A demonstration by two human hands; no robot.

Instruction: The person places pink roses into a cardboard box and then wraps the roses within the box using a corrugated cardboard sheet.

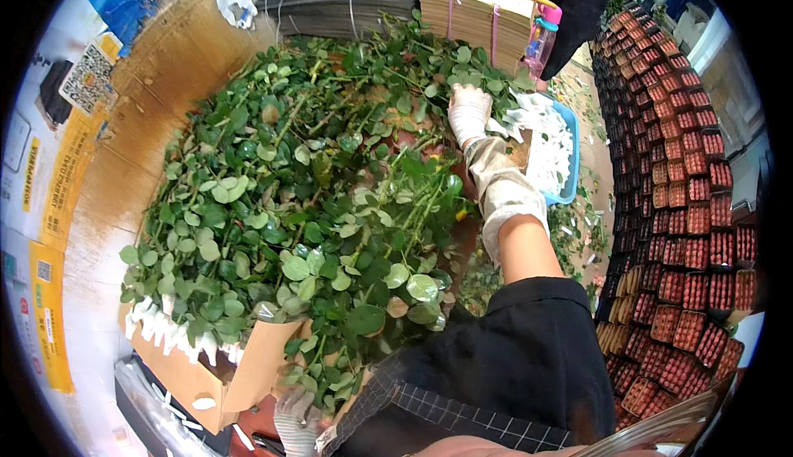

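A wide heap of leafy green rose stems (297,166) covers the table before me. My right hand (469,110), in a striped work glove and cloth sleeve, reaches to the heap's far right edge, beside a blue plastic basin (575,147) of white foam sleeves (548,153). Its fingers are partly hidden by leaves, so a hold cannot be told. My left hand (296,420), also gloved, is low at the bottom edge, touching the lower end of a leafy bunch (328,358); its grip is partly hidden. White-sleeved blooms (179,333) stick out of a cardboard box (186,376) at lower left.
A strapped stack of cardboard sheets (474,17) and a pink-capped bottle (542,42) stand at the far side, near another person's dark clothing (576,4). Many crates of wrapped blooms (675,178) line the right. Black scissors (269,443) lie near my left hand.
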